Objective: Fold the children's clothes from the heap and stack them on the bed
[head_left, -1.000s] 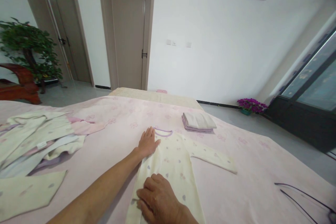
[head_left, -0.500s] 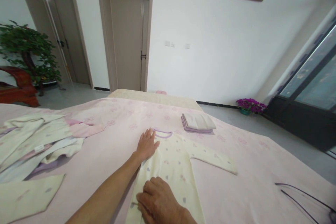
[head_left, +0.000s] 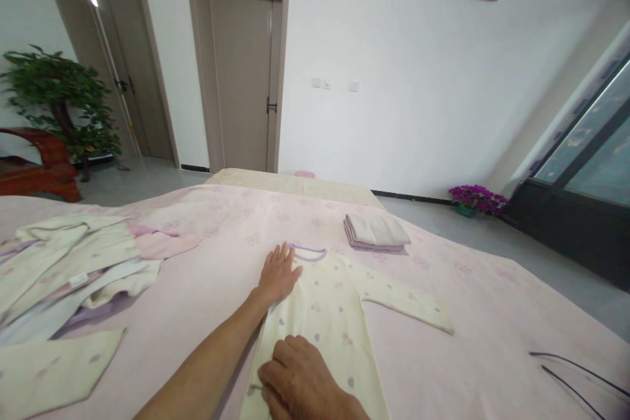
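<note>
One cream shirt (head_left: 339, 328) dotted with small motifs lies spread on a pink floral cloth (head_left: 457, 315), its lilac neckline (head_left: 310, 260) turned away from the person. The left hand (head_left: 279, 275) rests flat just beside that neckline — fingers stretched out and slightly spread, gripping nothing. The right hand (head_left: 300, 377) sits lower on the shirt with its fingers curled; whether they pinch any fabric is hidden under the hand. One sleeve (head_left: 401, 295) reaches out to the right, nearer the person than a folded stack (head_left: 377, 230) (pale above, lilac below). A loose heap of clothes (head_left: 73, 269) lies well apart — over on the left
</note>
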`<state>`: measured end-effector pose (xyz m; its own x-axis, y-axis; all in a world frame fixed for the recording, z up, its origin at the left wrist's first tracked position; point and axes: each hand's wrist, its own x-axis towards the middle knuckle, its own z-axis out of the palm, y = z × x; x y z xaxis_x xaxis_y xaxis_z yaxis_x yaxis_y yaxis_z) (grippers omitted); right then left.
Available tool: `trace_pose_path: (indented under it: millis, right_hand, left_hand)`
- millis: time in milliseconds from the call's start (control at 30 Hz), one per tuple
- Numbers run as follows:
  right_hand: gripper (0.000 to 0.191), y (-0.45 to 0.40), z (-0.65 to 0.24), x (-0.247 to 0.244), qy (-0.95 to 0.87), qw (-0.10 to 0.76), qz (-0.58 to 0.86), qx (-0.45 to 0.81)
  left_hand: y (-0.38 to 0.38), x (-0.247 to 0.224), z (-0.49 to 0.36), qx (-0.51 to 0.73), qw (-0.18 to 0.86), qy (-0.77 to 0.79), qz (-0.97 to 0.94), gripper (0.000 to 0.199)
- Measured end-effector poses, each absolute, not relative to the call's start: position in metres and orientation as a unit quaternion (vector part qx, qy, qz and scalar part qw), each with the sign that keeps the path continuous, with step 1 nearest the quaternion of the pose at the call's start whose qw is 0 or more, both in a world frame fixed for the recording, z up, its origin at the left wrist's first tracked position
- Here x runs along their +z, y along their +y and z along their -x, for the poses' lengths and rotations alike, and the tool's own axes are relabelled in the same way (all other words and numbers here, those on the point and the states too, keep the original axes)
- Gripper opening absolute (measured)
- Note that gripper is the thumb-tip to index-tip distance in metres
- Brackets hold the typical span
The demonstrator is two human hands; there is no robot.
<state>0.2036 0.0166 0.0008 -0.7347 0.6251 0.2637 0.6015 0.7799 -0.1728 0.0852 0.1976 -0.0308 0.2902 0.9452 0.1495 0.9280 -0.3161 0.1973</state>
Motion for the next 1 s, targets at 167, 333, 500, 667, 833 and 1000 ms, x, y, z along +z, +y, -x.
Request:
trace_pose_path:
  millis: [167,333,500,667,833,1000]
  right_hand:
    - [0.009,0.013,-0.205,0.009,-0.928,0.155,0.334,0.06]
    - [0.004,0.008,-0.204,0.022,-0.924,0.156,0.344,0.07]
    - [0.002,0.007,-0.204,0.026,-0.921,0.153,0.348,0.081]
    - [0.003,0.008,-0.203,0.025,-0.921,0.15,0.347,0.091]
    - [0.005,0.009,-0.204,0.024,-0.922,0.156,0.343,0.085]
    - [0.007,0.01,-0.205,0.025,-0.924,0.16,0.335,0.088]
  left_hand:
    - [0.197,-0.029,-0.085,0.115,0.039,0.588,-0.8,0.07]
    - [0.194,-0.025,-0.085,0.116,0.044,0.589,-0.799,0.07]
    - [0.194,-0.022,-0.085,0.112,0.056,0.589,-0.798,0.07]
    - [0.195,-0.022,-0.084,0.112,0.061,0.592,-0.796,0.07]
    - [0.195,-0.023,-0.083,0.117,0.062,0.591,-0.795,0.069]
    - [0.196,-0.023,-0.082,0.12,0.067,0.597,-0.791,0.066]
